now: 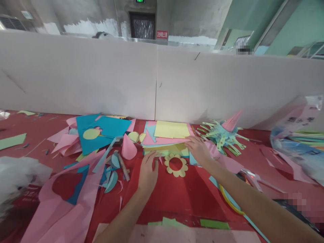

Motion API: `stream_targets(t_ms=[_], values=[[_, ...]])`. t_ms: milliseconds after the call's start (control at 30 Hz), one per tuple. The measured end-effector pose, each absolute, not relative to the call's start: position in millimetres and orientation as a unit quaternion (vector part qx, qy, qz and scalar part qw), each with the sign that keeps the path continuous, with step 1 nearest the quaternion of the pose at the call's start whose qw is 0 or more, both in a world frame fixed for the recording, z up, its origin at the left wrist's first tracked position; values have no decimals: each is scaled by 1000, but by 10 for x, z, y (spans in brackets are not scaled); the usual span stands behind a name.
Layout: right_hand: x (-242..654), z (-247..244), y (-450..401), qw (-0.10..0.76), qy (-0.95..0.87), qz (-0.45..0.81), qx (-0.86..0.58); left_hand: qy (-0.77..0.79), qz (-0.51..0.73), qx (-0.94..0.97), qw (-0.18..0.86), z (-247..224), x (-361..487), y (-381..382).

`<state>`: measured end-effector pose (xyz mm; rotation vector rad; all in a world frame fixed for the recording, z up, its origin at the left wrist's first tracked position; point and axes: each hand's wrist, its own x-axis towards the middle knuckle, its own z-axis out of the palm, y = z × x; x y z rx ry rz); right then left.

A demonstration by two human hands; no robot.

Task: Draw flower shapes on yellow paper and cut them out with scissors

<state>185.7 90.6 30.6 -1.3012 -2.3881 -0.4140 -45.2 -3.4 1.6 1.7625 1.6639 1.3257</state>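
In front of me lies a stack of coloured paper sheets, pale yellow on top with pink, blue and more yellow below. My right hand has its fingers on the stack's near right corner, pinching the edges of the sheets. At the near left edge, my left hand rests with its fingers apart and slightly bent, its fingertips by the lower sheets. A yellow flower-shaped paper ring lies flat on the red surface between my hands. Left of the stack stands a pink paper cone.
A pink cone sits in a spiky green-and-blue paper piece at right. Blue sheets and cut pink paper lie left. A glue gun is beside my right forearm. A white partition stands behind; plastic bags flank the table.
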Motion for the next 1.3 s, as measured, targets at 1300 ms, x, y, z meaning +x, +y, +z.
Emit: stream_targets(t_ms=[1300], values=[[1760,384,889,136,-810,-36,-569,438,161,873,-141,260,205,848]])
